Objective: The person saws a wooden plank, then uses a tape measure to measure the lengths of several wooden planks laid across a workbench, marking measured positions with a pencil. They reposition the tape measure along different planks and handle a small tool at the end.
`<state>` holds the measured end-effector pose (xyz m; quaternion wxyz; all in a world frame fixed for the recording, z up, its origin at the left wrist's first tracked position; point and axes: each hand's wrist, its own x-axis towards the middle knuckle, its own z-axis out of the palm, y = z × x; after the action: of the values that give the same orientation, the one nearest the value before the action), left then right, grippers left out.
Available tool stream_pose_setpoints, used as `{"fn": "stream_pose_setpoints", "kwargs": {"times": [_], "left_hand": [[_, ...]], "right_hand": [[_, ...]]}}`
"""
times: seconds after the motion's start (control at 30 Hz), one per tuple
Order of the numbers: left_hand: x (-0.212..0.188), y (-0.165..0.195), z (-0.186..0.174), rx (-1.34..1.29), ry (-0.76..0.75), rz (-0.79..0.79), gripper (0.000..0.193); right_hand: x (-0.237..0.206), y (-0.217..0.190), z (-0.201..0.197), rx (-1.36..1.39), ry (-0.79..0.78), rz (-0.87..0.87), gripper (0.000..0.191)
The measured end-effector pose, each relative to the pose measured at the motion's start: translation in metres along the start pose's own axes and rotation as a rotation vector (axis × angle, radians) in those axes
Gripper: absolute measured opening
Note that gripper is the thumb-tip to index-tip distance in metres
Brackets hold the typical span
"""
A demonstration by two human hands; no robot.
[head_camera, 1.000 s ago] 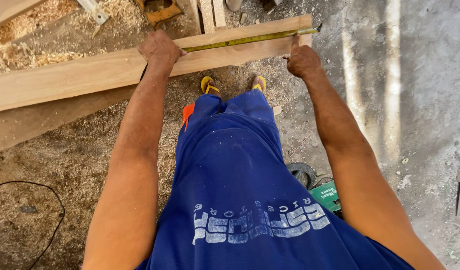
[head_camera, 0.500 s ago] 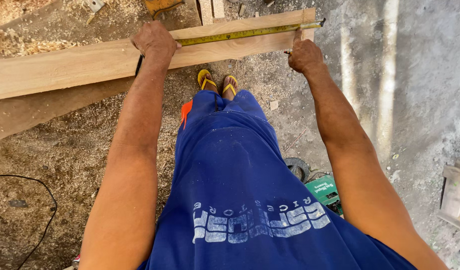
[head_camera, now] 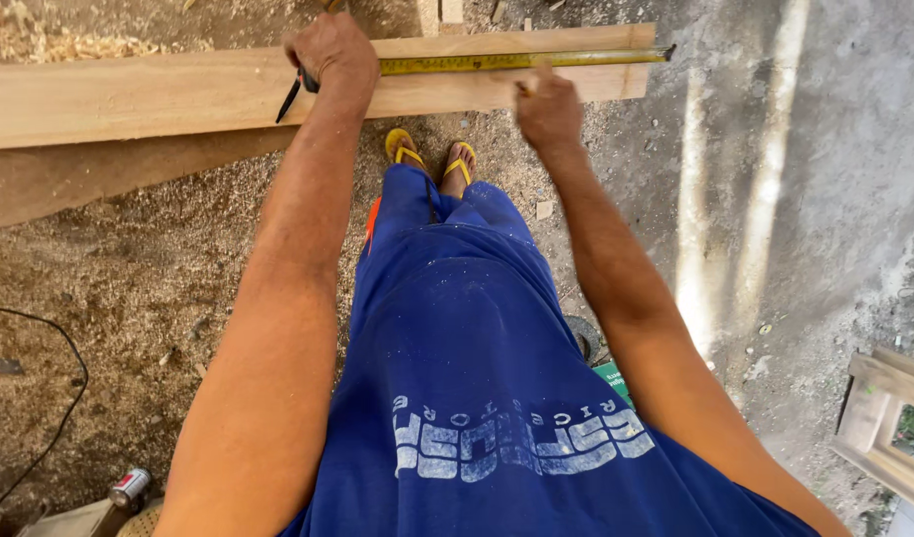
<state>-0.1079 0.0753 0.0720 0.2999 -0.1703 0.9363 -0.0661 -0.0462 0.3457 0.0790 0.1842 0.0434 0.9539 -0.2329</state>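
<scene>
Nearest the plank (head_camera: 178,94), just short of its near edge, the right hand (head_camera: 548,109) is closed in a pinch on what looks like a pencil, its tip touching the wood below the yellow tape blade (head_camera: 521,62). On the plank itself, the left hand (head_camera: 330,55) is closed around the tape case, pressing it flat. The blade runs from that grip to the plank's right end. For a true mark, I judge the blade should stay taut and flat, the pencil tight beside it.

My tape (head_camera: 521,62) is yellow on the pale tan plank (head_camera: 159,94); below the plank, my sandals (head_camera: 405,149) are yellow, my shirt (head_camera: 477,378) blue.
</scene>
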Motion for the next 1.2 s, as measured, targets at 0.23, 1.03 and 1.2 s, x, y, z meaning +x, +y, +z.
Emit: {"fn": "stream_pose_setpoints", "kwargs": {"times": [0.23,1.03,1.2], "left_hand": [[-0.004,-0.004,-0.012,-0.094,0.059,0.056,0.022],[0.110,-0.353,0.038,-0.028,-0.153,0.107,0.091],[0.120,-0.396,0.048,-0.026,-0.108,0.064,0.082]], "right_hand": [[0.013,-0.125,0.064,0.205,0.103,0.079,0.066],[0.039,-0.135,0.089,0.006,0.157,0.412,0.102],[0.042,-0.132,0.086,-0.017,0.123,0.437,0.102]]}}
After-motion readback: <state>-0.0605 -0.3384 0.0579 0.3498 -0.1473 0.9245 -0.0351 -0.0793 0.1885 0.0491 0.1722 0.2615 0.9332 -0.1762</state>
